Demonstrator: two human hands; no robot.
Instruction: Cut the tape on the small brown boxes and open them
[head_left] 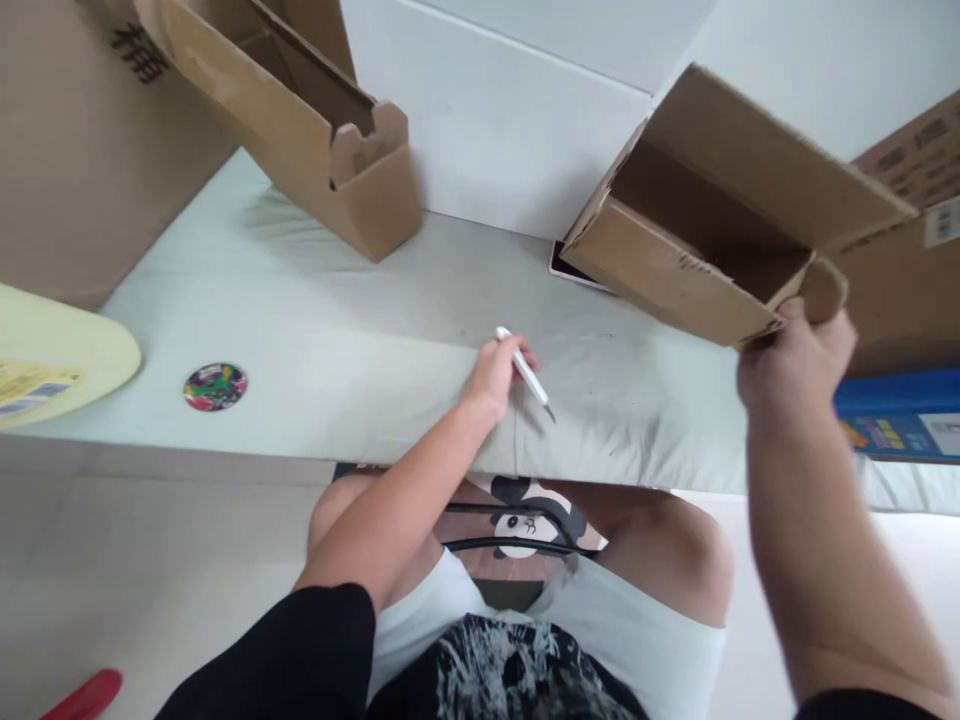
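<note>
In the head view my left hand (493,376) is closed around a white craft knife (527,375). Its pointed metal blade angles down to the right, just over the pale green tablecloth (360,340). On the right, my right hand (796,362) grips the near corner of an open cardboard box (667,265), next to a rounded flap. The box is tilted, with its large lid flap raised toward the back right. Its inside is in shadow, and I see nothing in it. My right fingers are partly hidden beneath the box.
Another open cardboard box (300,150) stands at the back left. A dark, white-edged flat device (577,270) lies partly under the right box. A round colourful disc (215,387) and a pale yellow bottle (60,350) are on the left; a blue package (907,410) is far right.
</note>
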